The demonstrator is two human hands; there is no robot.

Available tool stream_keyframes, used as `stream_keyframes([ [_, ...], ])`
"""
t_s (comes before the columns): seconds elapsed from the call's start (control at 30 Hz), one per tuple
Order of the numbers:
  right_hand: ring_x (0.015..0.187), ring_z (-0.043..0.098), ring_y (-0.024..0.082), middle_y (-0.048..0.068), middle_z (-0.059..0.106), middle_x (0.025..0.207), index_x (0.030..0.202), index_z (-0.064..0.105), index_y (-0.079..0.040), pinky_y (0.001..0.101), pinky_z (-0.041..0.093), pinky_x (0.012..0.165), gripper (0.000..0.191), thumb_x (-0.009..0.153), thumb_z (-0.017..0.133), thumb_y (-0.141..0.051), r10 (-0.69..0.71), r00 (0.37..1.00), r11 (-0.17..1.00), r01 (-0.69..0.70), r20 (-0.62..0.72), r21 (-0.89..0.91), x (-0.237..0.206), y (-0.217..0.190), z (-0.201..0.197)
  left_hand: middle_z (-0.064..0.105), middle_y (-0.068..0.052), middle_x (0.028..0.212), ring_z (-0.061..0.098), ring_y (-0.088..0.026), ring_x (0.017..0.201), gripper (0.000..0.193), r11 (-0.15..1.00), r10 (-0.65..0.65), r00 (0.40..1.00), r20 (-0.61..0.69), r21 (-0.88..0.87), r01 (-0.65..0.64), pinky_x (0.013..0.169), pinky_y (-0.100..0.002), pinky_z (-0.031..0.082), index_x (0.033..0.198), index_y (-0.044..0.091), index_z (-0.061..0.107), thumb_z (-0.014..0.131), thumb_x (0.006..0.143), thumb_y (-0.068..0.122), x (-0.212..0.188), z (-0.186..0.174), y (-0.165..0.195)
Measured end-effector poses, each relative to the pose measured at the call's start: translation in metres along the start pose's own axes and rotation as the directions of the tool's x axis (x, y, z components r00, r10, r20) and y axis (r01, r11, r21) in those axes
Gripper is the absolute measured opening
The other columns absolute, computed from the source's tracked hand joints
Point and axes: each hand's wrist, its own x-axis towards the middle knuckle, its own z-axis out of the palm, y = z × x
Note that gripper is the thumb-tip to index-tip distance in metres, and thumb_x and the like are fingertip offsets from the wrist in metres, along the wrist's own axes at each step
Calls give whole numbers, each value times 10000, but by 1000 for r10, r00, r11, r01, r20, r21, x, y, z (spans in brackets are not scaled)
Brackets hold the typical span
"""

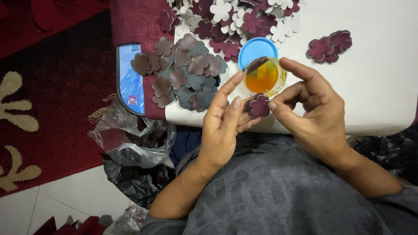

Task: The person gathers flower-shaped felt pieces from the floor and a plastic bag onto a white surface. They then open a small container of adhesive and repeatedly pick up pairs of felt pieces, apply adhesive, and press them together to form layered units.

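1. Head view: the left hand (224, 117) and right hand (311, 106) pinch a maroon flower cutout (259, 105) between fingertips, at 6 o'clock from the glue jar (264, 77).
2. It looks light, thin and floppy; best held by the petal edges.

Maroon flower cutout (260, 105): small, flat, lobed petals, matte foam/felt look. Off the white board (383, 87), held in air just past its near edge, face up toward cam. Pinched between left hand (222, 126) fingertips and right hand (311, 109) thumb + forefinger; second darker piece seems stacked behind it, can't confirm. Sits directly below open clear jar of orange-yellow liquid (263, 77), near but not touching. Jar stands upright on board by near edge, dark strip across its mouth.
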Motion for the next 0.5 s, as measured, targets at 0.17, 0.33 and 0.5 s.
stream_keyframes([
  [0.17,906,675,93,57,703,979,1558,420,54,221,542,803,692,936,723,36,-12,1000,999,11,-5,-35,0,1,2,678,-168,1301,706,-208,1162,532,1000,-5,1000,-8,1,5,1007,-368,597,1642,90,279,404,1144,230,1,0,-2],
  [0.33,889,675,82,60,708,974,1560,420,51,206,543,780,697,933,725,38,2,1000,999,-2,-5,-49,0,1,3,667,-180,1318,694,-205,1162,550,999,10,1000,-2,-31,-10,1007,-374,599,1650,75,250,430,1141,181,2,-1,-6],
  [0.5,878,677,66,65,705,974,1556,412,47,174,530,695,698,929,718,38,30,1000,999,-30,8,-40,1,0,3,663,-187,1327,699,-204,1166,562,1000,28,1000,3,-4,-28,1009,-374,610,1653,67,231,426,1138,181,2,-2,-7],
])
